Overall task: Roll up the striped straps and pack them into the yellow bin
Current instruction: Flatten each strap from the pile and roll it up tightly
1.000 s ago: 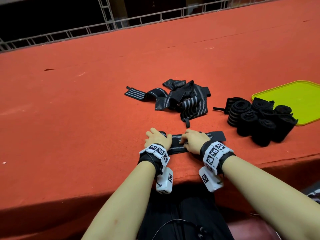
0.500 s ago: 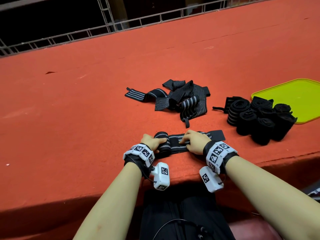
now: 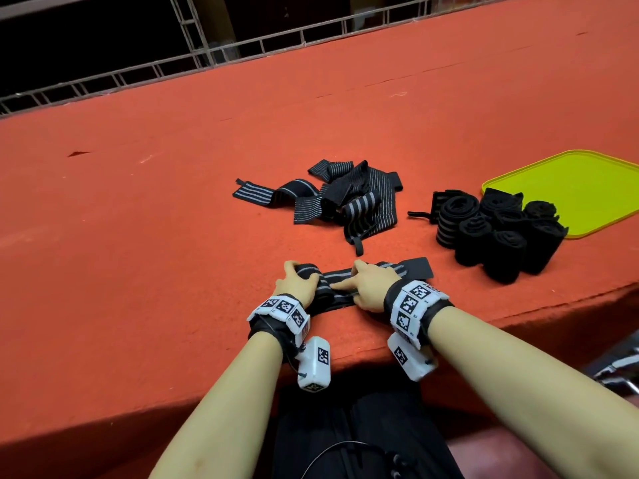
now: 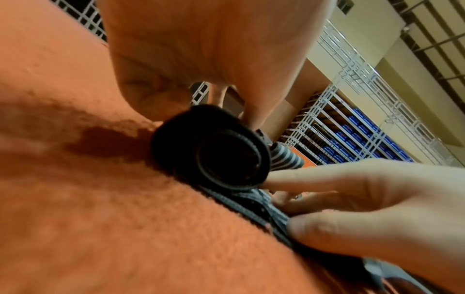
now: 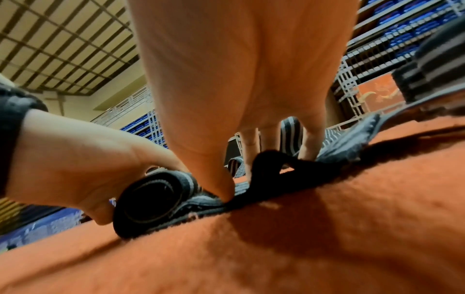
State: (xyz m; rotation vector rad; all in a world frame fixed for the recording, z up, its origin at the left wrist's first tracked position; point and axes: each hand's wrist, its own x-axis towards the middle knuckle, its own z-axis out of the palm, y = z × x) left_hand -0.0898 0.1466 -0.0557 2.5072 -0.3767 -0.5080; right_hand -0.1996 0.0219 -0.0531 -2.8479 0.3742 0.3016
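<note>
The left hand (image 3: 298,282) wraps around the rolled end of a striped strap (image 3: 340,291) on the red bench (image 3: 173,219). The right hand (image 3: 371,286) presses flat fingers on the strap's loose part. The yellow bin (image 3: 587,188) sits far right.

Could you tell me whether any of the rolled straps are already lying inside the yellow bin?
No, the rolled straps stand clustered on the red table beside the yellow bin, whose visible surface holds nothing.

The right hand (image 5: 239,79) presses its thumb tip onto the flat striped strap (image 5: 339,157), just beside the rolled end (image 5: 151,199), which the left hand (image 5: 83,165) cups on the red cloth (image 5: 302,248).
</note>
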